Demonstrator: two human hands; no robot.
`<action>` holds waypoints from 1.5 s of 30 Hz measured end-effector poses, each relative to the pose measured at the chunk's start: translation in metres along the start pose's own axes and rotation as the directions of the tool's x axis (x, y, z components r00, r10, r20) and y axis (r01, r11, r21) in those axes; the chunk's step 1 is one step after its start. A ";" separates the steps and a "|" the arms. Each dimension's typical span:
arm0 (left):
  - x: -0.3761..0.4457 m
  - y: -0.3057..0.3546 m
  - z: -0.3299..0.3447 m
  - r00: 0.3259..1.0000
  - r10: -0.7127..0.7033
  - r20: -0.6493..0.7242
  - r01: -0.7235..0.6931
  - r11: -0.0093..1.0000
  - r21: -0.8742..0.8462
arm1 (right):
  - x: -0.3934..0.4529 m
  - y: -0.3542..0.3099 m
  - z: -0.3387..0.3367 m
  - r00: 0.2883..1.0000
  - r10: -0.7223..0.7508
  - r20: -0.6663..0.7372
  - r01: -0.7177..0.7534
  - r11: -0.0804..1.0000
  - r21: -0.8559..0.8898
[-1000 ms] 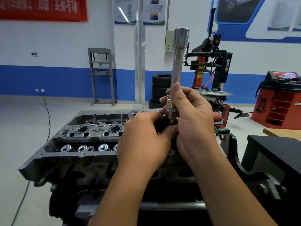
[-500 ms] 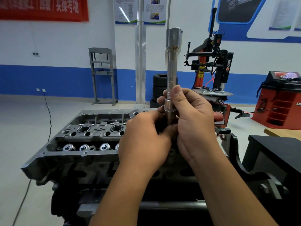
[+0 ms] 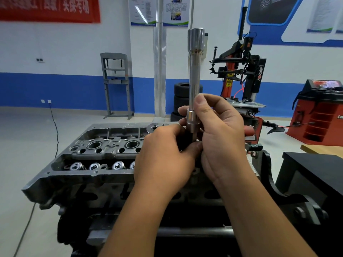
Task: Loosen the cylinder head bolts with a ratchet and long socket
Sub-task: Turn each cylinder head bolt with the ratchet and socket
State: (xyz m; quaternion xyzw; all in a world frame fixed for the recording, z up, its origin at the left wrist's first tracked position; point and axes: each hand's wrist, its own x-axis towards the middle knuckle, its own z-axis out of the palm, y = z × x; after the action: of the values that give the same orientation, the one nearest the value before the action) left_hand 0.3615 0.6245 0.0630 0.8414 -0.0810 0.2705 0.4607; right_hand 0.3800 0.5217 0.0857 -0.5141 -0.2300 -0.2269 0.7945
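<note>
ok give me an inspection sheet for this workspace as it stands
surface: cylinder head on an engine stand, valve springs and plug holes exposed
job's things: long socket held upright above the head, its wide end up, on no bolt yet; ratchet hidden by the hands
clutter: nothing seen on the head
hands: left hand curled around the tool's dark lower part; right hand grips the socket's lower end, thumb on its shaft
cables: black cable runs from the wall sockets across the floor
surroundings: stacked tyres, tyre changer, red cabinet, grey press frame, black table
</note>
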 end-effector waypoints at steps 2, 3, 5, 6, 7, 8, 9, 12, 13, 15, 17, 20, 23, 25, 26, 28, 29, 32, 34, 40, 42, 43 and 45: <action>-0.001 0.001 0.001 1.000 -0.002 -0.005 0.002 1.000 0.003 | 0.000 0.000 -0.001 0.999 -0.043 -0.014 0.042 0.998 -0.046; -0.001 0.001 0.001 1.000 0.004 -0.004 -0.004 1.000 -0.005 | -0.001 0.000 -0.002 0.998 -0.056 -0.022 0.055 0.997 -0.059; -0.002 0.002 0.001 1.000 0.021 0.015 -0.020 0.999 -0.039 | 0.000 0.001 -0.003 0.998 -0.052 -0.025 0.051 0.997 -0.055; -0.002 0.004 0.000 0.999 0.025 0.038 -0.022 0.998 -0.063 | 0.000 0.001 -0.003 0.999 -0.040 -0.018 0.039 0.998 -0.041; -0.002 0.004 -0.001 0.998 0.024 0.062 -0.019 0.996 -0.087 | 0.000 0.001 -0.003 1.000 -0.029 -0.010 0.028 0.999 -0.030; -0.001 0.005 -0.002 0.997 0.020 0.080 -0.011 0.994 -0.107 | 0.000 0.001 -0.002 1.000 -0.021 -0.003 0.021 0.999 -0.026; -0.001 0.006 -0.002 0.996 0.014 0.083 -0.004 0.993 -0.119 | 0.001 0.002 -0.002 1.000 -0.016 0.007 0.016 0.999 -0.028; -0.001 0.004 -0.001 1.000 0.000 0.004 0.000 0.995 -0.104 | 0.001 0.001 0.000 0.999 0.022 0.040 -0.020 0.999 -0.037; -0.001 0.004 -0.001 1.000 -0.009 -0.026 0.007 0.996 -0.087 | 0.001 0.001 0.000 0.998 0.032 0.044 -0.031 0.999 -0.030; -0.002 0.003 0.001 0.998 -0.012 -0.063 0.008 0.998 -0.058 | 0.000 0.000 0.000 0.999 0.023 0.034 -0.022 0.999 -0.023; -0.003 0.002 0.001 0.997 0.000 -0.071 -0.003 0.999 -0.034 | 0.000 0.000 -0.001 1.000 -0.025 0.007 0.025 0.998 -0.060; -0.001 0.003 -0.001 0.999 0.008 0.048 -0.005 0.998 -0.063 | 0.000 0.002 -0.003 0.999 -0.035 0.004 0.035 0.997 -0.063; 0.001 0.004 -0.004 0.995 0.012 0.100 -0.003 0.995 -0.098 | 0.001 0.002 -0.003 0.999 0.025 0.021 -0.025 1.000 -0.015; 0.000 0.002 -0.003 0.999 -0.002 0.053 0.007 0.995 -0.101 | 0.001 0.000 -0.002 0.998 0.054 0.026 -0.055 0.998 0.008; -0.001 0.001 -0.002 1.000 -0.010 0.021 0.012 0.996 -0.093 | 0.001 0.000 -0.001 0.998 0.051 0.024 -0.052 0.999 0.010; -0.002 0.001 0.001 0.999 -0.013 -0.037 0.011 0.999 -0.053 | 0.000 0.000 0.000 1.000 0.015 0.001 -0.015 1.000 -0.018; -0.003 0.001 0.001 0.999 -0.005 -0.049 0.004 1.000 -0.030 | 0.001 0.000 -0.001 1.000 -0.004 -0.014 0.004 0.999 -0.035; -0.002 0.003 0.001 0.999 0.026 0.036 -0.023 0.996 -0.087 | 0.001 0.002 -0.002 0.999 -0.032 -0.011 0.031 0.998 -0.053; 0.000 0.002 -0.001 0.995 0.036 0.088 -0.023 0.989 -0.147 | 0.000 0.003 -0.001 0.999 -0.023 0.037 0.025 0.998 -0.051; -0.001 0.002 0.002 0.999 -0.027 -0.043 0.023 0.994 -0.103 | 0.000 0.001 0.000 0.997 0.047 0.054 -0.048 0.999 0.012; -0.002 0.003 0.003 0.997 -0.022 -0.068 0.018 0.998 -0.062 | 0.000 0.001 -0.001 1.000 -0.002 0.010 0.003 0.999 -0.043; -0.002 0.003 0.003 0.999 -0.011 -0.051 0.008 0.997 -0.071 | 0.000 0.001 -0.002 1.000 -0.029 -0.006 0.029 0.997 -0.074; 0.000 0.003 0.001 1.000 0.008 0.027 -0.005 0.991 -0.134 | 0.000 0.003 -0.002 0.999 -0.052 -0.007 0.051 0.995 -0.083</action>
State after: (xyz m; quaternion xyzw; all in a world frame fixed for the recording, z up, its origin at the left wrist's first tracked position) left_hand 0.3603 0.6221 0.0647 0.8119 -0.1081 0.2542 0.5143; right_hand 0.3821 0.5206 0.0832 -0.5396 -0.2300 -0.2592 0.7673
